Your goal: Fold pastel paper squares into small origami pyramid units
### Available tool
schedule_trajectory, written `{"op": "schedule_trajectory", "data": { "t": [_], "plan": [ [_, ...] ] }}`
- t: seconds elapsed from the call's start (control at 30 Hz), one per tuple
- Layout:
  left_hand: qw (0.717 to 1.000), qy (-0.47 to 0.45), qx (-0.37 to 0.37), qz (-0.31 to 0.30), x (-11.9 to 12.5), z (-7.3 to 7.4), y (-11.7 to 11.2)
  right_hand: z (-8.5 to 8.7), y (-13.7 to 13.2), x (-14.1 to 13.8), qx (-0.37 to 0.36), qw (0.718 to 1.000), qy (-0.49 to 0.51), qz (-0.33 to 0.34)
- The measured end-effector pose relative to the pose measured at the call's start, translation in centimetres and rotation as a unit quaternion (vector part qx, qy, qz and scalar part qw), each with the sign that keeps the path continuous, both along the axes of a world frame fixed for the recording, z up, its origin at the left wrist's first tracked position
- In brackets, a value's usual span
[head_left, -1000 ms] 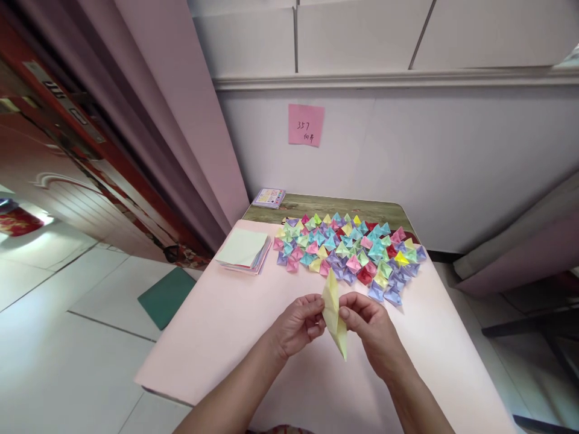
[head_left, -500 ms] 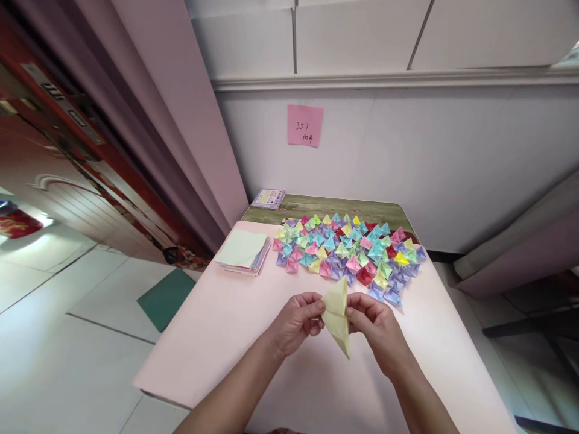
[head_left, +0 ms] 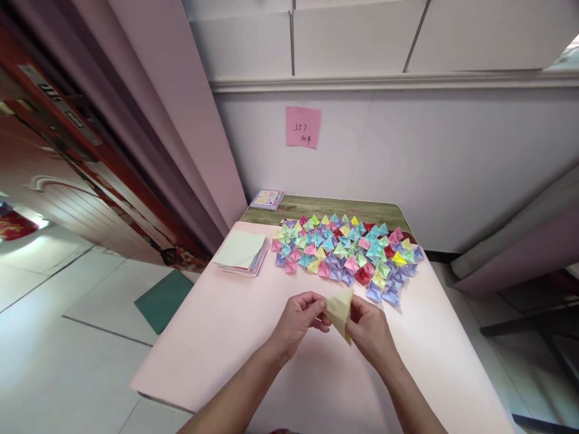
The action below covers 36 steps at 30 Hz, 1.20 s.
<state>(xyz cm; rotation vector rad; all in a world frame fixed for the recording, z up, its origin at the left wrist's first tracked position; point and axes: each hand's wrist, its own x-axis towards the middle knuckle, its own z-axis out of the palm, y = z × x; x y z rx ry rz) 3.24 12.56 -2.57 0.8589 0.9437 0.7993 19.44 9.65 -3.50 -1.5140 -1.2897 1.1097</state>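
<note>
Yellow paper (head_left: 338, 311), folded, is pinched by the left hand (head_left: 297, 322) and right hand (head_left: 371, 331) above the pink table (head_left: 217, 337).

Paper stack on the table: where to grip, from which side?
I'd pinch the paper stack at its near edge, thumb on top, coming from the person's side with the left hand once it releases the yellow paper. The stack lies flat, its sheets unevenly aligned, so gripping full thickness seems safer; folded pieces lie close on its right.
</note>
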Motion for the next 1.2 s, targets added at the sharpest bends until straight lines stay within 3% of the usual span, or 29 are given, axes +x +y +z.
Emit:
{"op": "schedule_trajectory", "data": {
  "t": [0.1,0.27,0.43,0.53,0.8,0.97,1.2],
  "plan": [
    [0.999,0.015,0.006,0.032,0.4,-0.2,-0.1,0.5,-0.3,-0.3,0.053,0.992,-0.115,-0.024],
    [0.996,-0.025,-0.060,0.065,1.0,-0.8,-0.4,0.3,-0.5,-1.1,0.156,0.943,-0.290,-0.043],
    [0.987,-0.072,-0.115,0.088,1.1,-1.4,-0.2,-0.3,-0.1,-1.9,0.185,0.896,-0.397,-0.071],
    [0.985,-0.078,-0.123,0.095,0.9,-1.5,-0.1,-0.3,0.1,-2.3,0.188,0.885,-0.419,-0.073],
    [0.980,-0.098,-0.151,0.086,0.5,-1.5,-0.4,0.4,0.5,-2.3,0.083,0.947,-0.305,-0.052],
    [0.977,-0.103,-0.163,0.095,0.4,-1.7,-0.4,0.2,0.9,-1.5,0.016,0.988,-0.153,-0.025],
    [0.976,-0.091,-0.166,0.103,-0.1,-1.7,-0.3,-0.6,1.2,-0.9,0.002,0.997,0.052,-0.061]
  ]
}}
